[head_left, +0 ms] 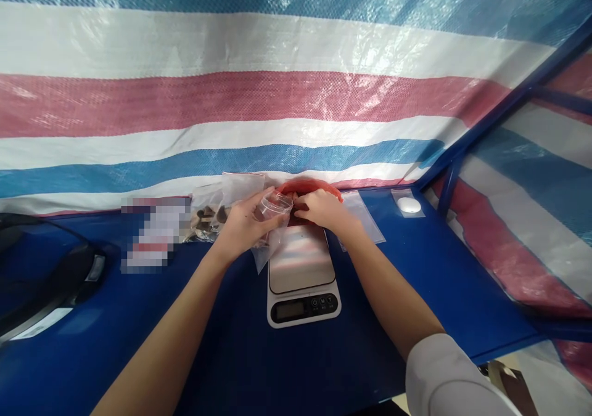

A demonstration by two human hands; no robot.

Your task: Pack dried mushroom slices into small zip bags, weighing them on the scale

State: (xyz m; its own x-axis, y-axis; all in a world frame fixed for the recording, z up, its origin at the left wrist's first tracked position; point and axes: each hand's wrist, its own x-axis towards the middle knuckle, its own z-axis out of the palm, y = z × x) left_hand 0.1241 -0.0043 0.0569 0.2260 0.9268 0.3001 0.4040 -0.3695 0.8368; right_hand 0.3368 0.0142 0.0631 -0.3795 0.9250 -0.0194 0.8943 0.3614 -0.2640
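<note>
My left hand (245,222) is closed around a clear plastic bag (277,205), its round mouth held wide and one lower corner hanging beside the scale. Just right of it, my right hand (321,208) reaches to the opening of a red plastic bag (309,185), fingers bent inward over dark contents. Whatever is between those fingertips cannot be made out. Below both hands lies a white kitchen scale (303,268) with a shiny metal plate and a dark display. Clear bags with brown, dried-looking pieces (208,219) lie left of my left hand.
Flat clear zip bags (365,216) lie right of the red bag. Farther right, a white rounded object (409,205) rests on a small clear packet. A black strap-like item (69,280) occupies the blue table's (370,367) left side. Striped sheeting (277,95) hangs behind.
</note>
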